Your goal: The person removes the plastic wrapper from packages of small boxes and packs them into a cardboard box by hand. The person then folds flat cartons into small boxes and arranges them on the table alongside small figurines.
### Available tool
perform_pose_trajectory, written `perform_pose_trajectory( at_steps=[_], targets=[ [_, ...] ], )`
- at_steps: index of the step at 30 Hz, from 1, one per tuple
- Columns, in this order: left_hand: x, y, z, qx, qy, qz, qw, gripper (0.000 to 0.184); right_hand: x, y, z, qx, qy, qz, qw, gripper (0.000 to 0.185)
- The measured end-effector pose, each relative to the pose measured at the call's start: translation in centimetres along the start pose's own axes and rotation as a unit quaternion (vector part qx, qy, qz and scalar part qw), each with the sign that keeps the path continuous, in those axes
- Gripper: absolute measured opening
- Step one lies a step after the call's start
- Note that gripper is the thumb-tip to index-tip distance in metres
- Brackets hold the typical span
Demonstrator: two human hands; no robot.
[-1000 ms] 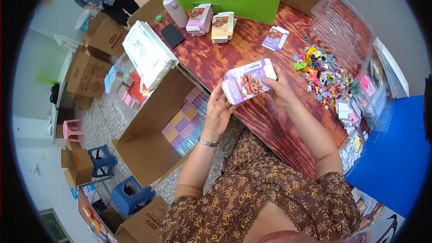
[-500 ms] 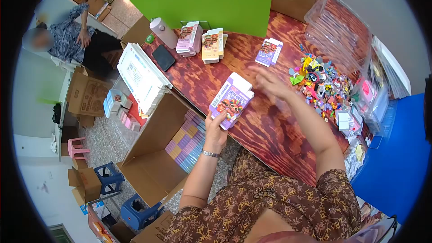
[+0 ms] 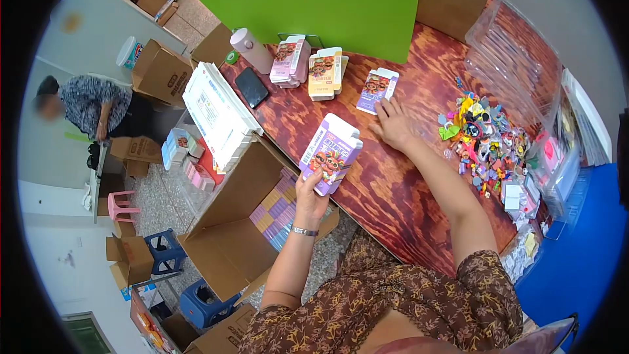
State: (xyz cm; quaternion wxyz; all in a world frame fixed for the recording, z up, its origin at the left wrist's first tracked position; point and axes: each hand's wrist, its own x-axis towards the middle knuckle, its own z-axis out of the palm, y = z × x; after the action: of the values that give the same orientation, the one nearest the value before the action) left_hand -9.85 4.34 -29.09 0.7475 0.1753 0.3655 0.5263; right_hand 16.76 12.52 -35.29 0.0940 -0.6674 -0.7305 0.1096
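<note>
My left hand (image 3: 312, 198) grips a purple flat-folded carton (image 3: 329, 155) with a cartoon print, its white flap opened at the top; more purple edge shows behind it, so it may be a small stack. My right hand (image 3: 395, 126) lies palm down over the table, fingers spread. Its fingertips touch the lower right edge of another purple carton (image 3: 377, 90) lying on the red wood-patterned table (image 3: 386, 190). Just left of that carton stand a stack of cream cartons (image 3: 325, 77) and a stack of pink cartons (image 3: 289, 62).
A heap of small colourful figures (image 3: 481, 134) lies at the right beside clear plastic trays (image 3: 514, 59). A phone (image 3: 251, 87) and a pink bottle (image 3: 251, 51) stand at the left. Below the table edge is an open cardboard box (image 3: 232, 239) of packed cartons. A person (image 3: 98, 108) bends in the background.
My right hand has come down beside the purple carton on the table, which has slid left towards the cream stack. My left hand still holds its carton. The background person has bent lower.
</note>
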Motion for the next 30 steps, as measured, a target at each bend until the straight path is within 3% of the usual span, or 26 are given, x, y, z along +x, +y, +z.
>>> perform_pose_trajectory(
  at_steps=[8,11,12,13,14,15,19,22,23,30],
  targets=[
    [2.3,-1.4,2.0,0.014,0.011,-0.012,1.000,0.046,4.1,-0.4,-0.1,0.002,-0.016,-0.033,0.999,0.065],
    [3.7,-1.9,3.4,-0.012,0.020,-0.011,1.000,0.043,3.7,0.2,0.0,0.015,0.084,-0.025,0.996,0.061],
    [4.3,-2.1,3.8,-0.020,0.027,-0.008,0.999,0.042,3.4,0.3,-0.1,0.218,0.086,0.009,0.972,0.060],
    [5.0,-2.4,4.2,-0.022,0.026,-0.005,0.999,0.041,2.6,0.4,-0.5,0.411,0.083,0.043,0.907,0.060],
    [6.0,-2.9,4.6,-0.023,0.021,0.007,0.999,0.041,1.7,0.3,-0.9,0.584,0.077,0.076,0.804,0.059],
    [7.0,-3.6,5.0,-0.026,0.017,0.019,0.999,0.040,0.3,-0.7,-2.0,0.762,0.037,0.143,0.630,0.066],
    [10.9,-6.3,8.0,-0.046,0.029,0.038,0.998,0.040,-0.7,-2.8,-3.6,0.803,0.083,0.151,0.571,0.082],
    [14.3,-7.7,10.2,-0.033,0.055,0.062,0.996,0.040,3.1,-1.8,-2.9,0.725,0.174,0.128,0.654,0.085],
    [15.1,-7.8,10.9,-0.024,0.066,0.072,0.995,0.040,4.1,-1.5,-3.3,0.767,0.180,0.138,0.600,0.086],
    [18.8,-6.9,10.9,-0.039,0.040,-0.010,0.998,0.036,9.0,0.8,-2.5,0.776,0.153,0.183,0.584,0.081]
  ],
)
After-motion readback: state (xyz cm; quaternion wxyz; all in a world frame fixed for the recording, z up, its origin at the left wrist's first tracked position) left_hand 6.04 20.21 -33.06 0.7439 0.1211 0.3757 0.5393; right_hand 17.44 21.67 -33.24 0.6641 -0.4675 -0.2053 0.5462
